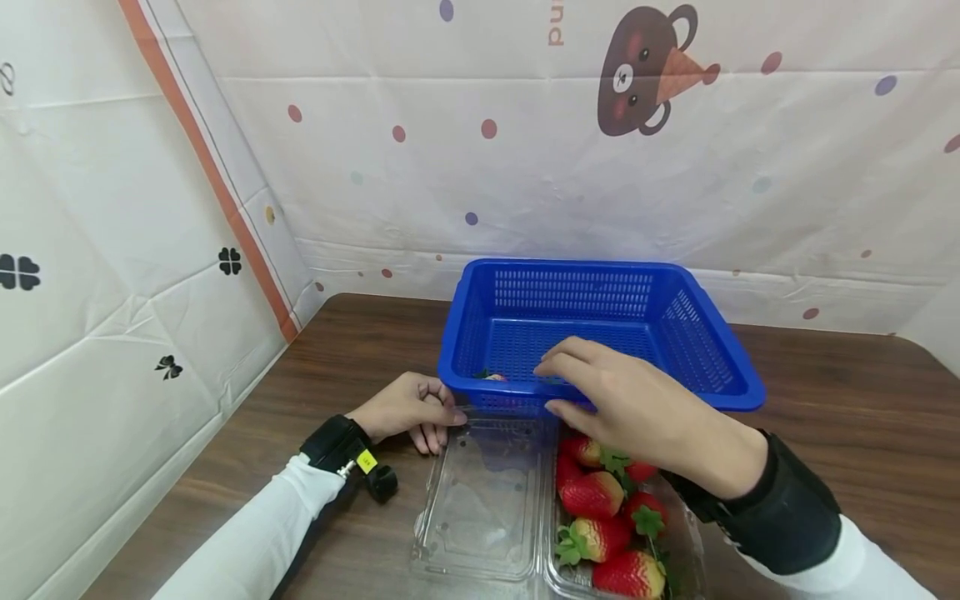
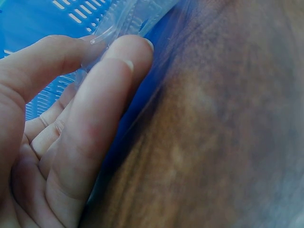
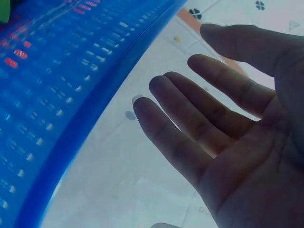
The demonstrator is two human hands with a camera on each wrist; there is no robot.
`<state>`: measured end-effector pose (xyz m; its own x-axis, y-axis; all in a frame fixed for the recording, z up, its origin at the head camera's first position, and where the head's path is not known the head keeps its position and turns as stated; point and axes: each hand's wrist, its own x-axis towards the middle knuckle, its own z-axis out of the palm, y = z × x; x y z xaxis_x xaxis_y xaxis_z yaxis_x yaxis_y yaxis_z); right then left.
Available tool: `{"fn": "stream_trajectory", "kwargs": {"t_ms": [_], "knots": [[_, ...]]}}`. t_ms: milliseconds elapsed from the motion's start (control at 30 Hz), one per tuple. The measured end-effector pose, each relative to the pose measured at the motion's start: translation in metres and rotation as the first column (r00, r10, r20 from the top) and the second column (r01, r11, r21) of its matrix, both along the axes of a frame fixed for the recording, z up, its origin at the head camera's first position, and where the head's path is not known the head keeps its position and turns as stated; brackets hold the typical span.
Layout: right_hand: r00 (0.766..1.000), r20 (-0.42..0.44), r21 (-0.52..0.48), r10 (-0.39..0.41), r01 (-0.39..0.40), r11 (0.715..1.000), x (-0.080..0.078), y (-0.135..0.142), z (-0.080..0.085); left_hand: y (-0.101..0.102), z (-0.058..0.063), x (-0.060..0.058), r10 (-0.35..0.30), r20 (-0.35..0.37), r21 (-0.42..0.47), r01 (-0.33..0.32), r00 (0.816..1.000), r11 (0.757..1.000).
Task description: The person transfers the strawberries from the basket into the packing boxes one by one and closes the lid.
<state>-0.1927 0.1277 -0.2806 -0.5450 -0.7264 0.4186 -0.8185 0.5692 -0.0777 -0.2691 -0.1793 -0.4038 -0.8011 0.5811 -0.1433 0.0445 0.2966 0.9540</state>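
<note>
My left hand (image 1: pixel 416 408) pinches the far left corner of a clear plastic lid (image 1: pixel 487 508) between thumb and fingers. In the left wrist view, the clear plastic edge (image 2: pixel 126 23) shows at the fingertips. My right hand (image 1: pixel 637 400) hovers over the near rim of a blue slotted basket (image 1: pixel 577 267), its fingers spread loosely with nothing between them. Below it, several red strawberries (image 1: pixel 592 496) with green leaves lie in the clear box joined to the lid. Inside the basket, near its front left, a bit of a strawberry (image 1: pixel 495 377) peeks over the rim.
The wooden table (image 1: pixel 360 342) extends to both sides of the basket. A white patterned cloth (image 1: pixel 420 183) hangs close behind it, and another cloth panel (image 1: pixel 112 250) stands along the left. A black wrist camera (image 1: pixel 381 483) sits on the left wrist.
</note>
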Motion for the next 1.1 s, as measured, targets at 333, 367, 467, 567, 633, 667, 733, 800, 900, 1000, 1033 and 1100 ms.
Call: {"fn": "stream_trajectory", "kwargs": {"t_ms": [333, 367, 467, 567, 633, 667, 733, 800, 900, 1000, 1033, 1100], "knots": [[1.000, -0.009, -0.003, -0.026, 0.026, 1.000, -0.018, -0.004, -0.003, -0.003, 0.002, 0.000, 0.010, 0.007, -0.013, -0.010, 1.000, 1.000], [1.000, -0.010, -0.004, -0.029, 0.029, 1.000, -0.019, -0.005, -0.003, -0.003, 0.002, 0.000, 0.010, 0.009, -0.014, -0.010, 1.000, 1.000], [0.999, -0.016, -0.003, -0.043, 0.043, 0.999, -0.024, -0.007, -0.004, -0.003, 0.002, 0.000, 0.012, 0.019, -0.016, -0.012, 1.000, 1.000], [0.998, -0.019, 0.001, -0.056, 0.056, 0.998, -0.028, -0.008, -0.004, -0.003, 0.002, -0.001, 0.015, 0.024, -0.018, -0.014, 1.000, 1.000], [0.998, -0.023, 0.007, -0.066, 0.066, 0.998, -0.031, -0.009, -0.005, -0.002, 0.003, -0.001, 0.016, 0.023, -0.018, -0.016, 1.000, 1.000], [0.997, -0.022, 0.011, -0.070, 0.070, 0.997, -0.032, -0.010, -0.005, -0.002, 0.003, -0.001, 0.017, 0.024, -0.018, -0.016, 1.000, 1.000], [0.997, -0.023, 0.022, -0.079, 0.079, 0.997, -0.034, -0.011, -0.005, -0.002, 0.004, -0.001, 0.018, 0.023, -0.015, -0.018, 1.000, 1.000], [0.996, -0.020, 0.036, -0.089, 0.090, 0.995, -0.036, -0.012, -0.006, -0.001, 0.004, -0.001, 0.019, 0.021, -0.009, -0.019, 1.000, 1.000], [0.995, -0.015, 0.051, -0.102, 0.102, 0.993, -0.037, -0.013, -0.008, -0.001, 0.004, -0.001, 0.019, 0.025, -0.001, -0.019, 1.000, 1.000], [0.993, 0.006, 0.057, -0.115, 0.114, 0.992, -0.038, -0.012, -0.010, -0.001, 0.003, -0.002, 0.014, 0.031, 0.003, -0.014, 0.999, 1.000], [0.993, 0.019, 0.058, -0.120, 0.119, 0.991, -0.039, -0.012, -0.010, -0.001, 0.002, -0.002, 0.012, 0.034, 0.004, -0.012, 0.999, 1.000], [0.990, 0.051, 0.060, -0.130, 0.127, 0.990, -0.039, -0.011, -0.011, -0.001, 0.002, -0.002, 0.008, 0.031, 0.003, -0.008, 0.999, 1.000]]}}
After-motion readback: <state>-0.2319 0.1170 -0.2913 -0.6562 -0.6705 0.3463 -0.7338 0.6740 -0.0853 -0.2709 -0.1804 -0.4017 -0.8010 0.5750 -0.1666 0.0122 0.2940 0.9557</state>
